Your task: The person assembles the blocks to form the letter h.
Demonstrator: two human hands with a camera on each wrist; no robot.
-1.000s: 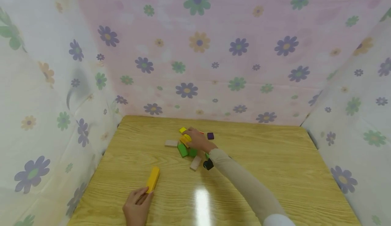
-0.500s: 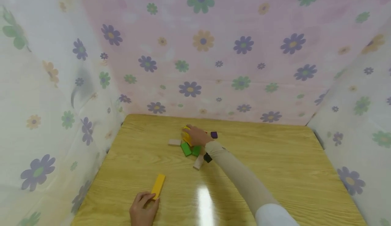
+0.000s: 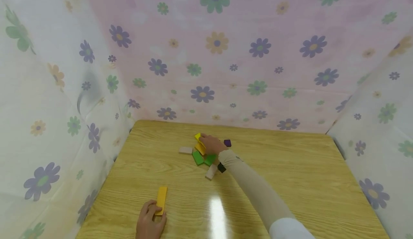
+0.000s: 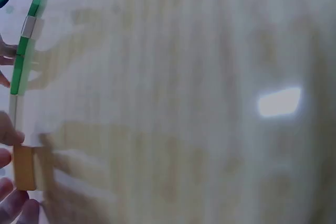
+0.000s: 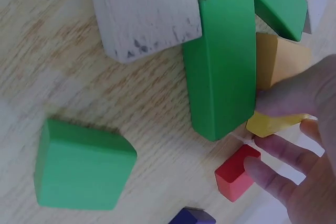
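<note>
My left hand [image 3: 150,219] grips the near end of a long yellow-orange wooden block [image 3: 162,197], low over the front left of the table; in the left wrist view its fingertips lie around the block's end [image 4: 24,167]. At the block pile, my right hand [image 3: 213,145] reaches in from the right. The right wrist view shows a yellow block [image 5: 270,124] between its thumb and fingers, partly hidden by them. One fingertip touches a red block [image 5: 236,174]. An orange block [image 5: 283,59] and a long green block [image 5: 220,66] lie right beside the thumb.
Around the pile lie a pale wooden block [image 3: 185,150], another pale block [image 3: 211,172], green blocks [image 3: 198,158] and a dark purple block [image 3: 227,143]. A separate green block [image 5: 86,169] shows in the right wrist view. Flowered cloth [image 3: 206,70] encloses the wood-grain table [image 3: 284,178].
My left hand has turned the long block more upright in the head view. My right hand, over the pile throughout, has shifted slightly right, uncovering more yellow. The head view has drifted slightly.
</note>
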